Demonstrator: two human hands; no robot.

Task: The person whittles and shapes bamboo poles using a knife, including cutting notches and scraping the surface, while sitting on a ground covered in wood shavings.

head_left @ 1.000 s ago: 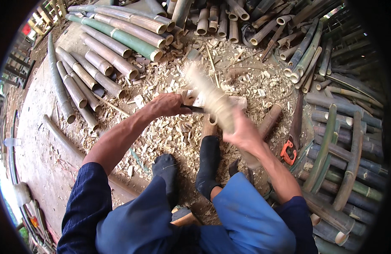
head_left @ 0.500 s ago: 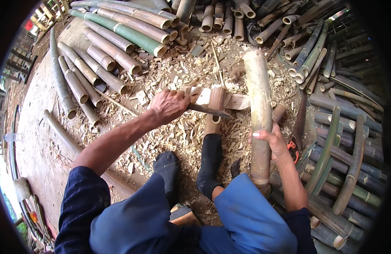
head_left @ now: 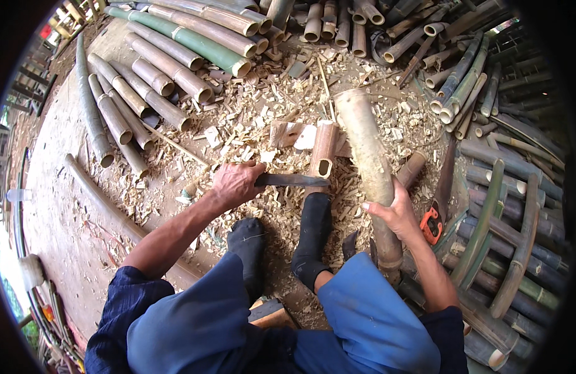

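In my left hand (head_left: 238,182) is a flat, dark metal chisel (head_left: 294,179), fingers wrapped round its near end. It lies sideways across the near end of a short bamboo piece (head_left: 324,144). An oval hole (head_left: 325,167) is cut in that piece, just beyond the blade. A pale wooden block (head_left: 284,134) lies under the piece, and my right foot in a black sock (head_left: 314,234) rests at its near end. My right hand (head_left: 397,212) grips a thick, pale bamboo club (head_left: 363,137), which leans slightly left, its lower end beside my right knee.
Shavings (head_left: 253,124) cover the floor around the work. A saw with an orange handle (head_left: 432,224) lies to the right. Cut bamboo poles (head_left: 169,65) lie at the far left, more bamboo (head_left: 509,243) is stacked at the right, and a long pole (head_left: 107,206) crosses the left floor.
My left hand has drawn the chisel nearer to me and left, baring the hole in the bamboo piece. The club's top has tilted left and come lower in my right hand.
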